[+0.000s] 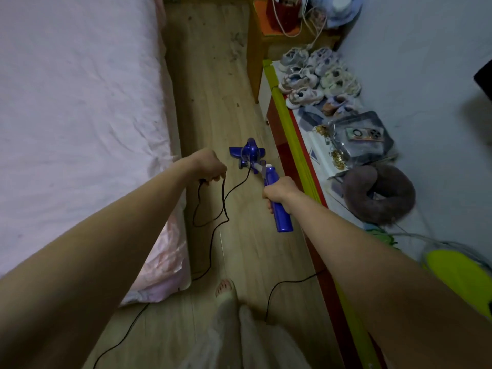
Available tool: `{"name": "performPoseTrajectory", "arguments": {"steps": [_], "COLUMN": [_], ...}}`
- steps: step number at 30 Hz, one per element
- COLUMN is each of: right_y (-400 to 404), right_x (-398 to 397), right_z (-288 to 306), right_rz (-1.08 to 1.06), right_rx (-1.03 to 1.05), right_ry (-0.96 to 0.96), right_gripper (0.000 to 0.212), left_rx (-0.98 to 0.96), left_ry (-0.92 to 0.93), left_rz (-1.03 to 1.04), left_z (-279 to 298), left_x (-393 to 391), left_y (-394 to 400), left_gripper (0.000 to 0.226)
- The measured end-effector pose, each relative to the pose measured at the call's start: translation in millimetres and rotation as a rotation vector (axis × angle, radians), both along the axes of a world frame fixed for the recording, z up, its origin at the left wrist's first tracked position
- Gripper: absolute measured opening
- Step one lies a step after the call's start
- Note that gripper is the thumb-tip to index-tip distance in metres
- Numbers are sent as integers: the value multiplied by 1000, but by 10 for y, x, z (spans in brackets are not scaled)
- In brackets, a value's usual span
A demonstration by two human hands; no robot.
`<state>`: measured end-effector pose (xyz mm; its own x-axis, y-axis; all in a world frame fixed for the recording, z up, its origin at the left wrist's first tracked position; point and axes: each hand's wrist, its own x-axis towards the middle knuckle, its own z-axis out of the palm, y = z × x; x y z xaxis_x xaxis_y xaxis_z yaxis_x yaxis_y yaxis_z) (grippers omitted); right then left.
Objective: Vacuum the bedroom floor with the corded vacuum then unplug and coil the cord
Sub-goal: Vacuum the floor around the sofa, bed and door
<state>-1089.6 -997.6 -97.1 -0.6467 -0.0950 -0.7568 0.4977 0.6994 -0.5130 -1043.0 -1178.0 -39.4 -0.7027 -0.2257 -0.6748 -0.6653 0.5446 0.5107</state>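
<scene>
A blue corded vacuum [266, 177] stands tilted on the wooden floor [213, 89], its floor head [249, 153] resting between the bed and the low shelf. My right hand [279, 191] grips the vacuum's blue handle. My left hand [209, 166] holds a loop of the black cord [225, 206] up off the floor. From there the cord hangs down, trails back along the floor past my foot [226, 288] and runs out of view at the bottom left.
A bed with a pink sheet [80, 115] fills the left side. On the right, a low red and yellow shelf [290, 129] carries several shoes [311, 73], a plastic tray and a brown neck pillow [378, 193]. A wooden stool [269, 35] stands at the far end.
</scene>
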Motion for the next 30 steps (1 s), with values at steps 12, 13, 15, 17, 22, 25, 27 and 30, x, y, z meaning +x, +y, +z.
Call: {"name": "performPoseTrajectory", "arguments": {"steps": [12, 13, 15, 17, 22, 25, 27, 30], "right_y": [-936, -970, -1027, -1011, -782, -644, -524, -325], "right_x": [-697, -718, -747, -724, -612, -519, -439, -319], "right_z": [-279, -288, -336, -382, -347, -251, -138, 43], "right_rz": [-88, -96, -102, -104, -82, -42, -4, 59], "right_rx": [-42, -48, -56, -60, -53, -36, -25, -14], "right_ry": [40, 36, 27, 10, -21, -45, -58, -94], "right_gripper": [44, 44, 42, 39, 36, 37, 39, 38], "left_rx": [28, 28, 34, 40, 0, -1, -3, -8], "left_ry": [-22, -22, -20, -27, -19, -20, -15, -1], "left_rz": [69, 76, 101, 124, 167, 180, 193, 209], "left_z": [-380, -409, -471, -509, -469, -357, -242, -87], "left_x": [-215, -209, -199, -180, -172, -184, -183, -172], "left_y": [-581, -599, -644, -660, -588, -437, -301, -130], "left_gripper": [31, 31, 30, 29, 28, 26, 21, 20]}}
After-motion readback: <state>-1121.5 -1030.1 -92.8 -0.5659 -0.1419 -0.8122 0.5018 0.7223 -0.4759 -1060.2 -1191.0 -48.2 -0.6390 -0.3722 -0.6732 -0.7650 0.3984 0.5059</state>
